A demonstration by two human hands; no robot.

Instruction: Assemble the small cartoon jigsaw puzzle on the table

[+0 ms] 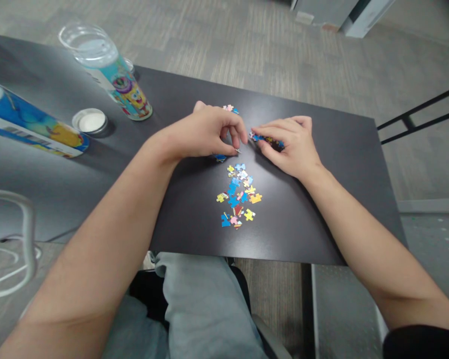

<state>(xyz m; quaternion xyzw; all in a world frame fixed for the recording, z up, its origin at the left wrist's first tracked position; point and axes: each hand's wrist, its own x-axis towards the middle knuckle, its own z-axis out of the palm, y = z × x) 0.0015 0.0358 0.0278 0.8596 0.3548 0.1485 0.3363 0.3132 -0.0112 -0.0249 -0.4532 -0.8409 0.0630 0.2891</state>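
Observation:
My left hand [217,132] is over the dark table, thumb and fingers pinching a small puzzle piece [238,151] seen nearly edge-on. More puzzle pieces show partly from behind and under this hand. To the right, my right hand [288,144] curls around a cluster of colourful puzzle pieces [266,139], its thumb on the near side and its fingers over the far side. Loose blue, yellow and pink puzzle pieces [233,188] lie scattered between my forearms, closer to the table's front edge.
A clear-topped cartoon canister [129,92] stands on the table [292,224] at the left. A round metal lid [90,121] lies beside it, with a second blue canister [33,124] further left. A white cable [7,254] hangs at lower left.

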